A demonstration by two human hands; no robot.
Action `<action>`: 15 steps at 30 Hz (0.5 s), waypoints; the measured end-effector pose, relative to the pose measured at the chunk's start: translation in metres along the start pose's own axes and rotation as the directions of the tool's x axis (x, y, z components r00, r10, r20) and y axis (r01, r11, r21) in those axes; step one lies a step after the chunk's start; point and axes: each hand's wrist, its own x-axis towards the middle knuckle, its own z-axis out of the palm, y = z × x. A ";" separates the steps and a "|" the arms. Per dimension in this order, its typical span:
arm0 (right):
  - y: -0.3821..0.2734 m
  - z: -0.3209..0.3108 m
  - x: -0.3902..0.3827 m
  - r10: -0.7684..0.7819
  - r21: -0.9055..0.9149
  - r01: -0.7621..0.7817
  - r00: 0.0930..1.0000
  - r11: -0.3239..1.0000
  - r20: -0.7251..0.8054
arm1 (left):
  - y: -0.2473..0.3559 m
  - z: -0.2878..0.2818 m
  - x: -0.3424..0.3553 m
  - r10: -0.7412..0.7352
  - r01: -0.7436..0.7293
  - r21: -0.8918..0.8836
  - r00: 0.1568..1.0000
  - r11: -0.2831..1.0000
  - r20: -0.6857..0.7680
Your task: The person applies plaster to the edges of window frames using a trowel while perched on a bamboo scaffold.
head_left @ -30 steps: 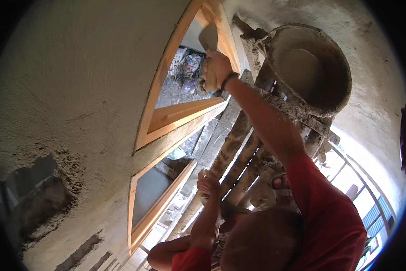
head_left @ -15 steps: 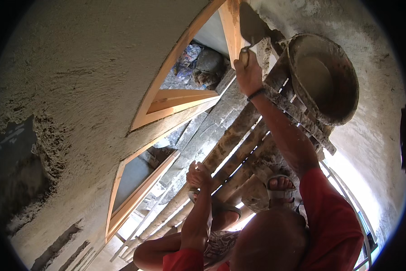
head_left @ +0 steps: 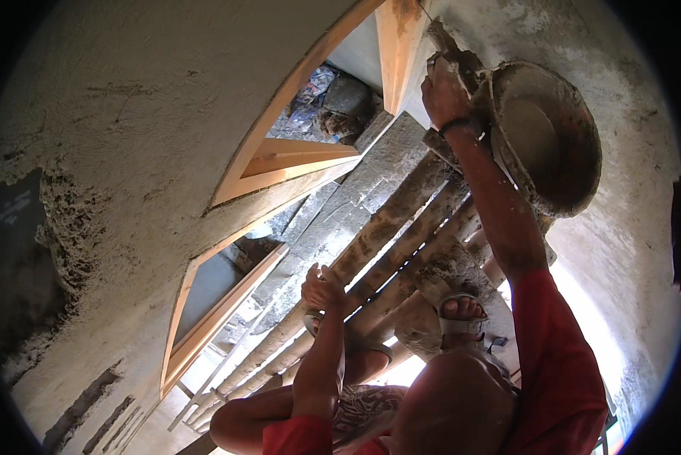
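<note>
My right hand (head_left: 446,97) is closed around a trowel's handle, up by the corner of the rough wall beside a wooden window frame (head_left: 398,53). The trowel's blade is hardly visible from this angle. Just right of that hand stands a round, mortar-crusted basin (head_left: 589,144) with grey-brown wet mix (head_left: 533,133) inside. My left hand (head_left: 323,288) hovers over the scaffold poles near my foot, its fingers loosely bent and partly apart, with nothing visible in them.
Round wooden poles and boards (head_left: 389,220) form the platform under my sandalled feet (head_left: 463,309). A plastered wall (head_left: 143,129) with a broken rough hole runs along the left. Through the upper window opening lie bags and rubble (head_left: 348,95). Bright gaps show between the poles.
My right hand has moved up and slightly right, toward the wall corner. The trowel's blade, broad to view before, has turned and hardly shows now. My left hand shifted slightly left.
</note>
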 end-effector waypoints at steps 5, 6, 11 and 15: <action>-0.004 0.003 -0.004 0.046 0.028 -0.048 0.997 0.998 0.060 | 0.002 -0.001 -0.001 -0.040 0.041 -0.003 0.999 0.999 0.034; -0.005 0.003 -0.006 0.070 0.024 -0.072 0.994 0.997 0.079 | 0.003 -0.002 -0.002 -0.036 0.037 -0.009 0.999 0.999 0.033; -0.002 -0.001 -0.002 0.032 0.015 -0.033 0.995 0.999 0.091 | -0.001 0.000 -0.002 -0.022 0.022 -0.013 1.000 1.000 0.010; -0.017 -0.007 -0.006 0.102 -0.019 -0.100 0.983 0.995 0.154 | 0.001 -0.008 0.002 -0.068 0.069 -0.002 0.996 0.998 0.058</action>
